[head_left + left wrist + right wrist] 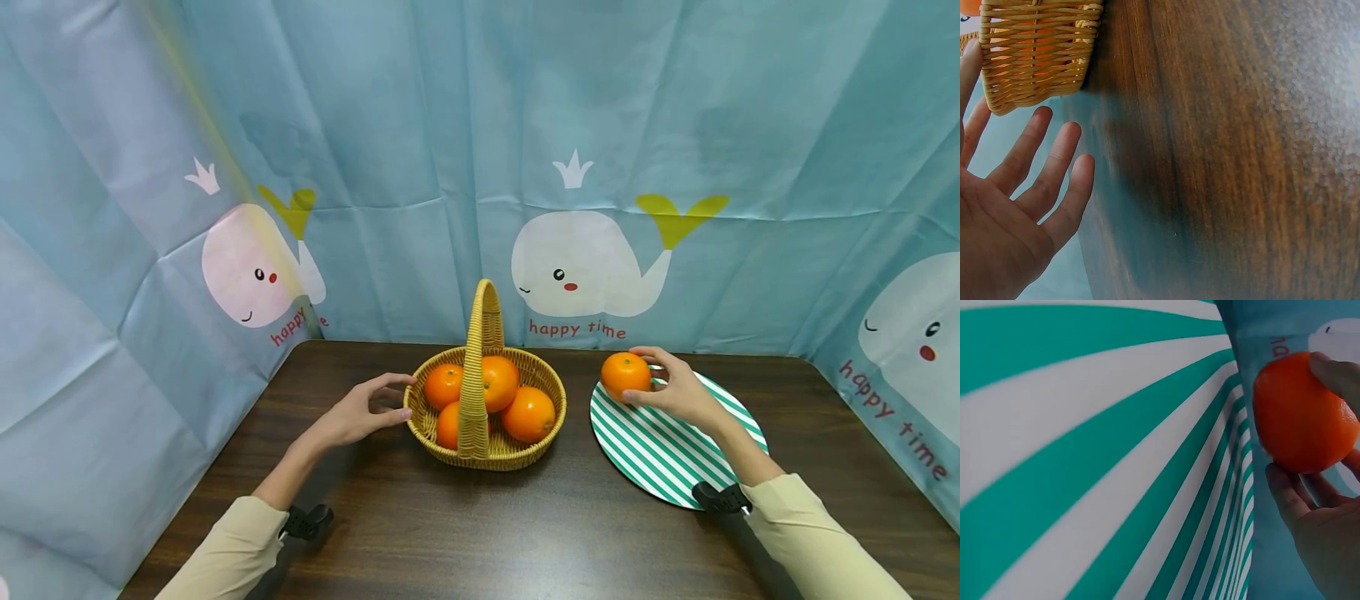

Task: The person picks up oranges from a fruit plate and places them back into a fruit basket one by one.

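Note:
In the head view my right hand (678,392) grips an orange (626,376) between thumb and fingers, over the far left part of a round green-and-white striped mat (675,442). The right wrist view shows a gap between this orange (1304,415) and the striped surface (1104,456). A wicker basket (551,446) with a tall handle holds several oranges (528,414). My left hand (360,412) is at the basket's left rim, fingers spread and loosely bent. Seen from the left wrist, its thumb and index finger lie close against the wicker wall (1041,56); contact is hard to tell.
The dark wooden table (465,533) carries the basket near its back edge and the mat to the right. A light blue curtain (420,167) with whale prints hangs behind and on both sides. Black bands (303,522) sit at both wrists.

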Tool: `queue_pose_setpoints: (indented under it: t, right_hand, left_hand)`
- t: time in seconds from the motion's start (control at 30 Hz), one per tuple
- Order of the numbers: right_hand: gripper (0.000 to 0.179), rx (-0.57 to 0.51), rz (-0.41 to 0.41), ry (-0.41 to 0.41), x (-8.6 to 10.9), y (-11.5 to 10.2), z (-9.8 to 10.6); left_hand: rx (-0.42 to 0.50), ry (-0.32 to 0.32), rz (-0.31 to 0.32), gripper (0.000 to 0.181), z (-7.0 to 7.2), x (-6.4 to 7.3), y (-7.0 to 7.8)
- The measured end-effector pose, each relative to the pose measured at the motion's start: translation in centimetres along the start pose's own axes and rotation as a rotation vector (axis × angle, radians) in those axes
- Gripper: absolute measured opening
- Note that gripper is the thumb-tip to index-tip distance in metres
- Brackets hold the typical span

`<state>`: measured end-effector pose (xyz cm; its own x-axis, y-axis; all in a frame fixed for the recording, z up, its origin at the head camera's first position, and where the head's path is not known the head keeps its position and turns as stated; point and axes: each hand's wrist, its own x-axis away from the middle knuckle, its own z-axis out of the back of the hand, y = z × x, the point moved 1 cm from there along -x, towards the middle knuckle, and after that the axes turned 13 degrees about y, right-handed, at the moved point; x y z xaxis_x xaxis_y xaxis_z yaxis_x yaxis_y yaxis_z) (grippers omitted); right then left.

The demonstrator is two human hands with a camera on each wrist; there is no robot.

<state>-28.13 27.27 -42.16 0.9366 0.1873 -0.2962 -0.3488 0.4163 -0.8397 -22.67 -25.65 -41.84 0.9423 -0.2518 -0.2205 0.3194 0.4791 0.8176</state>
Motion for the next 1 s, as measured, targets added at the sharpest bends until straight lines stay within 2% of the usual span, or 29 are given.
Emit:
queue_pose_setpoints:
  t: [0.2,0.5,1.0]
  right_hand:
    - [0.071,-0.007,0.016,0.004,-0.6,-1.0,-0.6]
    - [0.068,-0.056,0.089,0.001,-1.6,-2.7,-1.7]
    - [0.070,-0.109,0.119,-0.008,-2.7,-5.3,-3.7]
  left_hand:
    - [0.001,0.001,0.000,0.052,0.0,0.0,0.0]
    - [-0.006,0.002,0.000,0.052,0.0,0.0,-0.1]
    - [0.002,0.000,-0.005,0.051,0.0,-0.1,-0.2]
